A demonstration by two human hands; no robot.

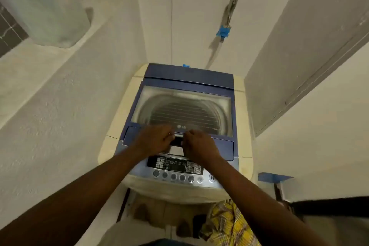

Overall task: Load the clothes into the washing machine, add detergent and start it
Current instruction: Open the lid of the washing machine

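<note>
Blue-lidded washing machine, closed. We set our left hand and right hand side by side at the lid handle, fingers curled onto it. Yellow checked clothes lay low beside the machine's front.

We look through a single wide-angle camera worn on the head, facing forward and tilted steeply down onto the top of the washing machine, which sits close below us and fills the centre of the frame. Our forearms stretch up from the two bottom corners, and the left hand and right hand meet, fingers curled, at the front edge of the lid, just beyond the control panel. The lens bends the walls on both sides and takes in the tap above the machine's back edge; blur softens the view.
</note>
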